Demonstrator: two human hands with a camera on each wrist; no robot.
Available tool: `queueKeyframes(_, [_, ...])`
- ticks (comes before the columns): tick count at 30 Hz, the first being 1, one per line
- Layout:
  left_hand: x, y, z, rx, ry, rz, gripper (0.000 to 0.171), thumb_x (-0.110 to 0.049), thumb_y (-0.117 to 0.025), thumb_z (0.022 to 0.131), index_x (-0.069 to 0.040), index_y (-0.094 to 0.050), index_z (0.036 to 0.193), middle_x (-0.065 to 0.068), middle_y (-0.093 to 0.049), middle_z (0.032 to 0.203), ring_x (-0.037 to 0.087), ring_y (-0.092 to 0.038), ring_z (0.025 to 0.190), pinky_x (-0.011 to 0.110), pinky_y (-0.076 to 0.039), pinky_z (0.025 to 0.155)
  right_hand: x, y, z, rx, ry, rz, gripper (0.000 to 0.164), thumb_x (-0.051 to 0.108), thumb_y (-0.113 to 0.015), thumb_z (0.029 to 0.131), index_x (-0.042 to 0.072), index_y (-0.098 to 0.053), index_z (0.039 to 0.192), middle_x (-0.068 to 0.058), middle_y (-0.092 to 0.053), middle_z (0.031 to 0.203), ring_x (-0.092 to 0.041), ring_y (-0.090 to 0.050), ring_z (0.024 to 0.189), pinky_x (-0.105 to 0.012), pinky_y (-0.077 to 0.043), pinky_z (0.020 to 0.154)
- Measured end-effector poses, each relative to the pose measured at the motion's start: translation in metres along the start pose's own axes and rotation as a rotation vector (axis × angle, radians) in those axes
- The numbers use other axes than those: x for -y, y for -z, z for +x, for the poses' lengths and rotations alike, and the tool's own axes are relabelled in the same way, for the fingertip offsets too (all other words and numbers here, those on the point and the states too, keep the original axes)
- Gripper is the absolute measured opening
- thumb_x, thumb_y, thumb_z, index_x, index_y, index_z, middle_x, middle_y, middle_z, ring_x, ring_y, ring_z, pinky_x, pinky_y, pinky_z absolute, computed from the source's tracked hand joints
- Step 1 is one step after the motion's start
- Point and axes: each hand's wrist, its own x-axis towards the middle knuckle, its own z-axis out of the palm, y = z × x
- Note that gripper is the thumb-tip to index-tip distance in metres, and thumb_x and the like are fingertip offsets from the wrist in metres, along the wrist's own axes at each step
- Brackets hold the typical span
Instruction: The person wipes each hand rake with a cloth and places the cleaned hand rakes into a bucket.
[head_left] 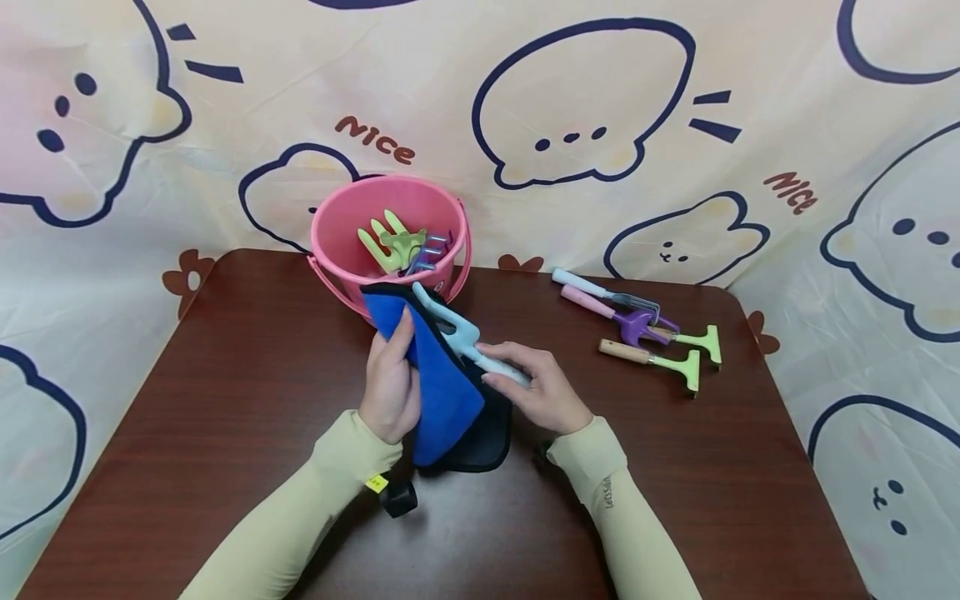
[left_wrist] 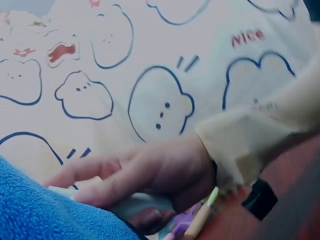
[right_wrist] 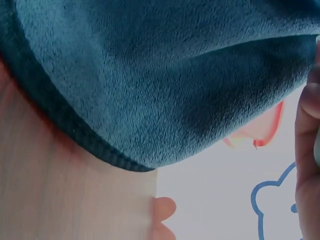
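My left hand grips a blue towel with a black edge and dark grey underside, thumb on its upper blue face. My right hand pinches the pale handle of a light blue toy garden fork. The fork's head lies against the dark side of the towel, with part of its tines behind the fold. In the left wrist view the towel hangs in front of the right hand. The towel's dark side fills much of the right wrist view, with fingers at its right edge.
A pink bucket stands behind the towel, holding a green garden fork and a purple-and-blue rake. To the right on the brown table lie a blue-handled rake, a purple fork and two green rakes. Patterned cloth surrounds the table.
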Motion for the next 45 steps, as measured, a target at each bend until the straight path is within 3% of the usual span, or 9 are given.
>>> queueKeyframes(4, [-0.003, 0.001, 0.000, 0.008, 0.051, -0.080, 0.024, -0.045, -0.049, 0.108, -0.027, -0.043, 0.121, -0.007, -0.054, 0.113, 0.010, -0.050, 0.112, 0.024, -0.045, 0.090, -0.001, 0.004, 0.000, 0.019, -0.003, 0.005, 0.040, 0.007, -0.069, 0.099, 0.010, -0.066, 0.138, -0.008, -0.072, 0.125, -0.021, -0.065, 0.102, -0.031, -0.058, 0.087])
queueKeyframes(10, [-0.004, 0.003, 0.003, 0.033, 0.069, -0.186, 0.027, -0.046, -0.060, 0.103, -0.024, -0.049, 0.114, -0.007, -0.060, 0.104, 0.006, -0.058, 0.096, 0.019, -0.049, 0.082, 0.000, 0.008, 0.000, 0.035, -0.001, -0.012, 0.040, 0.008, -0.070, 0.099, 0.012, -0.066, 0.138, -0.006, -0.073, 0.122, -0.021, -0.064, 0.100, -0.031, -0.056, 0.084])
queueKeyframes(21, [-0.008, 0.006, 0.002, 0.042, 0.148, -0.217, 0.016, -0.040, -0.050, 0.109, -0.024, -0.050, 0.112, -0.007, -0.060, 0.100, 0.005, -0.057, 0.090, 0.018, -0.049, 0.079, 0.001, 0.012, -0.004, 0.034, -0.026, -0.019, 0.039, 0.014, -0.071, 0.099, 0.015, -0.067, 0.138, -0.003, -0.074, 0.121, -0.020, -0.066, 0.099, -0.033, -0.058, 0.082])
queueKeyframes(25, [-0.007, 0.003, 0.001, 0.010, 0.159, -0.155, 0.022, -0.045, -0.049, 0.108, -0.025, -0.052, 0.114, -0.008, -0.063, 0.104, 0.006, -0.059, 0.097, 0.018, -0.051, 0.085, 0.001, 0.014, -0.005, 0.031, -0.010, -0.026, 0.040, 0.012, -0.072, 0.098, 0.015, -0.068, 0.137, -0.002, -0.075, 0.118, -0.019, -0.065, 0.095, -0.032, -0.058, 0.078])
queueKeyframes(29, [-0.007, 0.001, -0.002, -0.005, 0.135, -0.100, 0.026, -0.048, -0.050, 0.107, -0.024, -0.053, 0.116, -0.007, -0.065, 0.108, 0.008, -0.062, 0.101, 0.021, -0.055, 0.089, 0.003, 0.017, -0.004, 0.041, -0.001, -0.014, 0.039, 0.011, -0.072, 0.098, 0.015, -0.068, 0.137, -0.006, -0.075, 0.114, -0.020, -0.064, 0.091, -0.030, -0.055, 0.074])
queueKeyframes(34, [-0.012, 0.003, -0.002, -0.034, 0.093, -0.048, 0.022, -0.045, -0.050, 0.108, -0.024, -0.054, 0.103, -0.008, -0.061, 0.090, 0.006, -0.059, 0.088, 0.018, -0.052, 0.077, 0.006, 0.023, -0.005, 0.071, -0.009, 0.023, 0.037, 0.010, -0.072, 0.098, 0.016, -0.071, 0.134, -0.013, -0.075, 0.108, -0.021, -0.062, 0.087, -0.031, -0.054, 0.075])
queueKeyframes(36, [-0.016, 0.005, 0.000, -0.054, 0.041, -0.015, 0.024, -0.046, -0.049, 0.108, -0.023, -0.054, 0.102, -0.008, -0.060, 0.087, 0.006, -0.058, 0.086, 0.019, -0.051, 0.075, 0.007, 0.026, -0.006, 0.082, -0.009, 0.035, 0.036, 0.010, -0.073, 0.097, 0.016, -0.072, 0.133, -0.012, -0.076, 0.106, -0.021, -0.062, 0.086, -0.032, -0.055, 0.076])
queueKeyframes(41, [-0.031, 0.008, 0.002, -0.094, -0.135, 0.123, 0.035, -0.052, -0.044, 0.107, -0.021, -0.055, 0.120, -0.005, -0.068, 0.110, 0.012, -0.065, 0.101, 0.027, -0.055, 0.093, 0.010, 0.039, -0.010, 0.078, 0.006, 0.036, 0.038, 0.007, -0.075, 0.094, 0.015, -0.072, 0.132, -0.005, -0.076, 0.102, -0.021, -0.062, 0.082, -0.032, -0.053, 0.073])
queueKeyframes(45, [-0.041, 0.005, -0.004, -0.091, -0.192, 0.296, 0.041, -0.051, -0.034, 0.110, -0.018, -0.045, 0.133, -0.004, -0.061, 0.126, 0.015, -0.059, 0.116, 0.032, -0.047, 0.103, 0.013, 0.048, -0.012, 0.071, 0.015, -0.048, 0.041, 0.008, -0.076, 0.094, 0.017, -0.071, 0.134, 0.003, -0.076, 0.100, -0.017, -0.062, 0.081, -0.030, -0.052, 0.070])
